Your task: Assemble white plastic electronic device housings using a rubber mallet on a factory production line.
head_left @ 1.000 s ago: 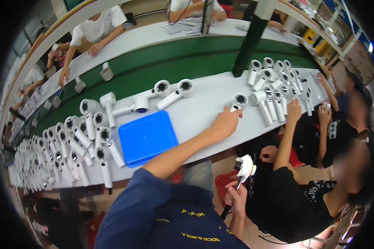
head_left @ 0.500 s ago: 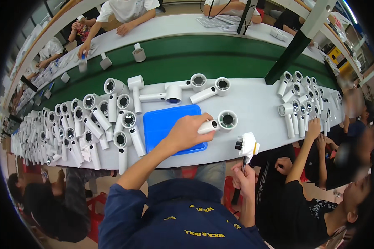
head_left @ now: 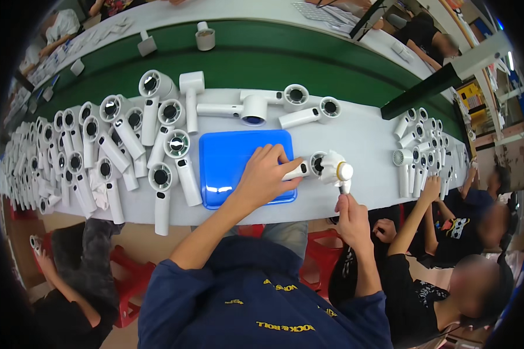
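My left hand (head_left: 265, 177) is closed round the handle of a white handheld fan (head_left: 298, 169), above the right side of a blue plastic tray (head_left: 224, 157). The fan's round head lies just beyond the tray's right edge. Gripped in my right hand (head_left: 354, 218) is a hammer (head_left: 335, 167) whose head is wrapped in white cloth, with a yellow ring and a white round end. The wrapped head overlaps the fan's head and hides its right part; whether the two touch I cannot tell.
Many white handheld fans (head_left: 159, 177) crowd the table's left; more (head_left: 413, 157) stand at the right beside a co-worker's hand (head_left: 431, 187). Several lie behind the tray. A green conveyor belt (head_left: 273, 55) runs behind, and a dark green post (head_left: 416, 93) rises at back right.
My right hand has raised the hammer up and left, from beside the table's front edge onto the fan's head. My left hand still grips the fan. The whole view has shifted somewhat.
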`<state>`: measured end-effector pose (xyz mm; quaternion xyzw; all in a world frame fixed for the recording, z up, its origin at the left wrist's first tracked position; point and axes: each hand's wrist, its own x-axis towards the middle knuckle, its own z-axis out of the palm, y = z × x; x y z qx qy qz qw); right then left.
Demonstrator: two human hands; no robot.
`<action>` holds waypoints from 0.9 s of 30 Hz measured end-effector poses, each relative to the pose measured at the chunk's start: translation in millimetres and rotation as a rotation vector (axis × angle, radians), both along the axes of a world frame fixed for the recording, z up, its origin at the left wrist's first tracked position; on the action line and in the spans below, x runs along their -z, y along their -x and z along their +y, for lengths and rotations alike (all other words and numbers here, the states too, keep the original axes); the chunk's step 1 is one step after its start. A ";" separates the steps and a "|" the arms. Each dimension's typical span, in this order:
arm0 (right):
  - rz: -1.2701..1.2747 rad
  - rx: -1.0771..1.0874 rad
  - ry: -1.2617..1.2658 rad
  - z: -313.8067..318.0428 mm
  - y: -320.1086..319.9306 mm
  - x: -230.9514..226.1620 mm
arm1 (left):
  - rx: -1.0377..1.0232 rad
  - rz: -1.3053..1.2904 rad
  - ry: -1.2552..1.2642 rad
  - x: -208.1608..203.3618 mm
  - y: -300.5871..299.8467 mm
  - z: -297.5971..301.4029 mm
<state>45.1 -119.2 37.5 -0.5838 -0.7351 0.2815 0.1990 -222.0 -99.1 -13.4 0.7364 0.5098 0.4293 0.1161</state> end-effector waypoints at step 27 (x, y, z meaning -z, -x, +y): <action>0.268 0.246 0.117 24.2 24.2 -60.7 | 0.012 -0.074 0.037 11.4 8.1 0.8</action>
